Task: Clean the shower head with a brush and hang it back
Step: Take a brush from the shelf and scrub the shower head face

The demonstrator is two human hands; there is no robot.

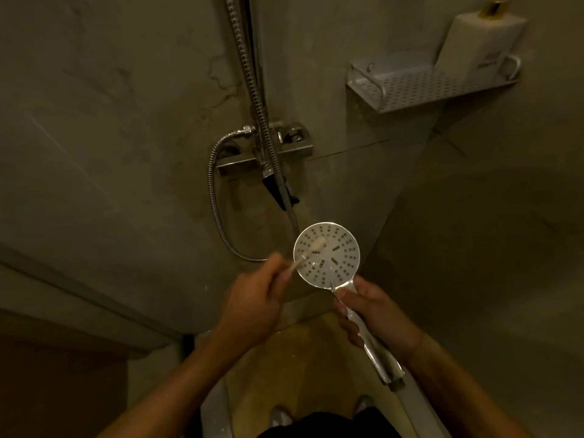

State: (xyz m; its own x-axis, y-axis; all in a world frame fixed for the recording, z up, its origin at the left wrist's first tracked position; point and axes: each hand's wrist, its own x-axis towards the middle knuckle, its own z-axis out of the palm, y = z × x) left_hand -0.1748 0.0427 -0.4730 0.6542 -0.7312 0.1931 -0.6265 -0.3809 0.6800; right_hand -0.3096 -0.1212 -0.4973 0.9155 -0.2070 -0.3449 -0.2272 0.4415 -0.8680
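Both hands closed: brush (311, 251), shower head (327, 255).

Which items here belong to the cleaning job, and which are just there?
In use: shower head, brush, left hand, right hand, hose.
Idle: wall shelf, white bottle, mixer tap.

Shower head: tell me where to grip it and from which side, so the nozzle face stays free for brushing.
Grip the shower head by its long chrome handle, below the round face, coming from the right as the right hand does. The handle slants down to the right, leaving the face open to the brush in the left hand.
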